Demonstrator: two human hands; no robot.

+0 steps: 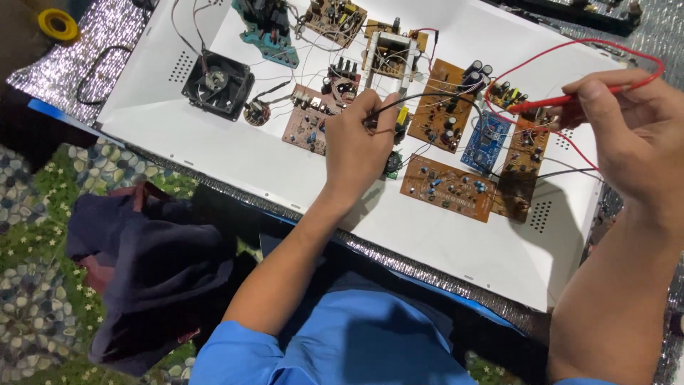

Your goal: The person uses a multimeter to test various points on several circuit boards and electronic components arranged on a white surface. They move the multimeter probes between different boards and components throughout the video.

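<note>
what's sitting on my bench right now

so there's a big white panel (235,153) lying on the silver foil mat (107,43). spread on the panel: a black fan (217,84), several brown circuit boards (447,187), one blue board (486,141), all strung together with thin wires. yellow tape roll (58,24) sits off in the corner.

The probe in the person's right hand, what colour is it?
Red, with a red lead looping away; the probe shows clearly in the head view, pinched in the right hand.
</note>
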